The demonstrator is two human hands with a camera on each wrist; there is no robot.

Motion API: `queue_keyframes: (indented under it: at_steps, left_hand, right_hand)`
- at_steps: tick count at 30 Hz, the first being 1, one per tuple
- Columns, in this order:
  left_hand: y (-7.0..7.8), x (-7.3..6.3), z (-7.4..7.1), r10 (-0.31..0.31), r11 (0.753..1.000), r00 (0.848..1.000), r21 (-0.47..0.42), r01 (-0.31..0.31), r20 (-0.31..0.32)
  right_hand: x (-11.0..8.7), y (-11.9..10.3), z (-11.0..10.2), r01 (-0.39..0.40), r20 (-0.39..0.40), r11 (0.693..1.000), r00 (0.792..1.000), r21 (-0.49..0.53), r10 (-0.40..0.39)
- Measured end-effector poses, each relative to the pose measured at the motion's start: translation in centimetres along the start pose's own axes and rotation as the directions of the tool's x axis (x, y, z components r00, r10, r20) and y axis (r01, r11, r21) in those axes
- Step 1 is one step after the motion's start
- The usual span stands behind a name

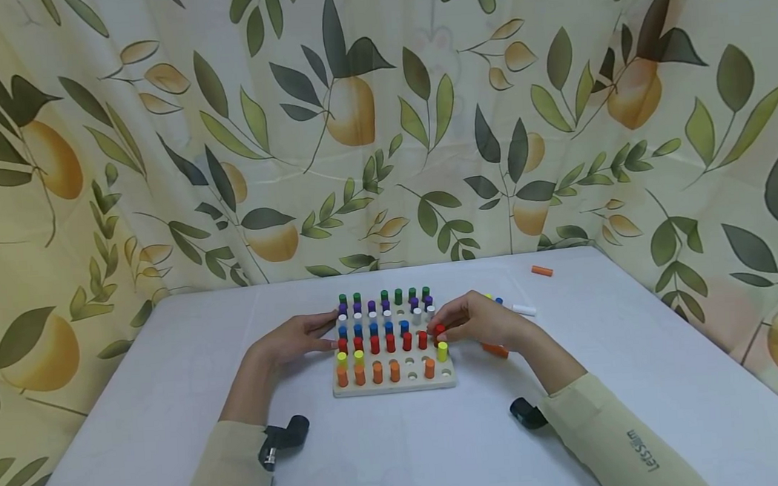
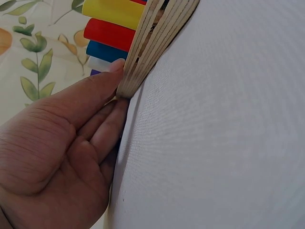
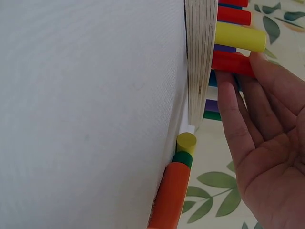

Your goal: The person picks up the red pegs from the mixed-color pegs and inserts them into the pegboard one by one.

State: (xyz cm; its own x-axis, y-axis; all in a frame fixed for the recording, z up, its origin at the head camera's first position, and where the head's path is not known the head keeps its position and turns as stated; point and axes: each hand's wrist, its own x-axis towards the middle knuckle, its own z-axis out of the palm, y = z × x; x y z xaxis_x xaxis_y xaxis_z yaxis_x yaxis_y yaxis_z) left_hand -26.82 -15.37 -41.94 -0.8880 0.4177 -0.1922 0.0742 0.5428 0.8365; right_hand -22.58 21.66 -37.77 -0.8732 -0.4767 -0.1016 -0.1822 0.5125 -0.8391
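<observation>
A pale wooden pegboard stands on the table, with coloured cylindrical pegs in rows: green, purple, white, blue, red, yellow and orange from back to front. My right hand pinches a red peg between thumb and fingers at the right end of the red row; it stands at the board, its lower end at the board's face. Bare holes show in the yellow and orange rows. At the board's left edge, my left hand holds the side, thumb over the upper rim and fingers against the edge.
Loose pegs lie right of the board, partly behind my right hand: a white peg, an orange peg, and a yellow peg. Another orange peg lies near the back edge. A patterned curtain hangs behind the white-covered table.
</observation>
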Motion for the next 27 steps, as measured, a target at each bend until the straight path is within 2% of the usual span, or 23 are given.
queue_keyframes:
  at_steps: [19,27]
  left_hand:
    - [0.18,-0.11,0.04,0.007,1.0,1.0,-0.002,-0.007,0.001]
    - [-0.03,0.05,-0.02,-0.002,1.0,1.0,-0.004,0.002,0.007]
  right_hand:
    - [0.04,-0.09,0.06,-0.054,-0.025,0.998,0.998,-0.02,0.054]
    - [-0.01,-0.05,0.12,-0.053,-0.017,0.999,0.998,-0.013,0.053]
